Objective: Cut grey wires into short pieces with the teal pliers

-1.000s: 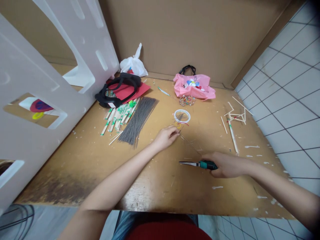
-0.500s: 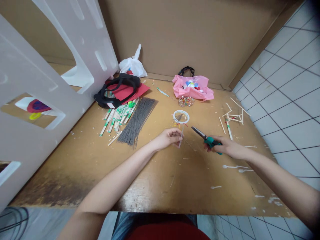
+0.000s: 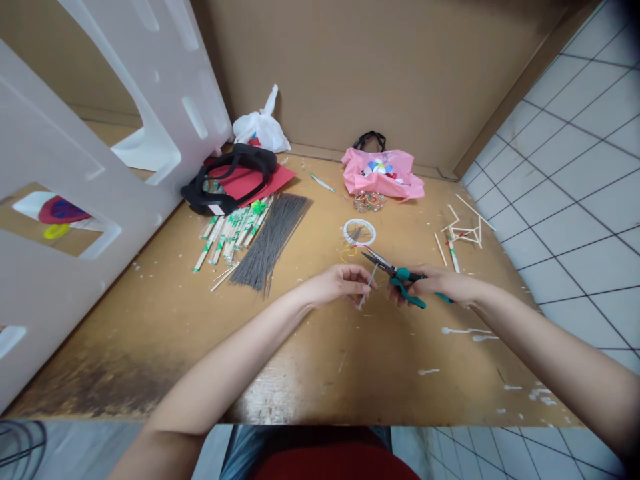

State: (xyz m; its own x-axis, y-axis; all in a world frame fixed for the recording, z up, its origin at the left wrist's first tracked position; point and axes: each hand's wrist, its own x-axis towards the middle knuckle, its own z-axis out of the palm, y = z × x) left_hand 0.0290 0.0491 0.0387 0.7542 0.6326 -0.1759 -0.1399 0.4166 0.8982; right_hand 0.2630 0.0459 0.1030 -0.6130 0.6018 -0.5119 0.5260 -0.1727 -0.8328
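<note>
My left hand [image 3: 350, 283] pinches a thin whitish stick [image 3: 369, 287], which slants upward between the thumb and fingers. In my right hand [image 3: 425, 285] is a pair of scissors [image 3: 400, 275] with green handles, its dark blades spread apart around the top of the stick. Whether the blades touch the stick I cannot tell. Just beyond my left hand lie a loose yellow thread [image 3: 347, 254] and a red one. A white ring [image 3: 359, 232] rests flat on the table behind them.
Grey wires [image 3: 273, 243] and wrapped chopsticks [image 3: 233, 233] lie at left, below a black headset strap [image 3: 235, 180] and red paper [image 3: 280, 177]. A pink bag [image 3: 407, 183] stands behind the ring. At right is a small stick frame [image 3: 465, 233]; a white plastic panel [image 3: 165, 133] borders the left.
My right hand has moved left, bringing the scissors to the stick, and their blades and handles have opened. My left hand has shifted slightly right, with the stick tilted more.
</note>
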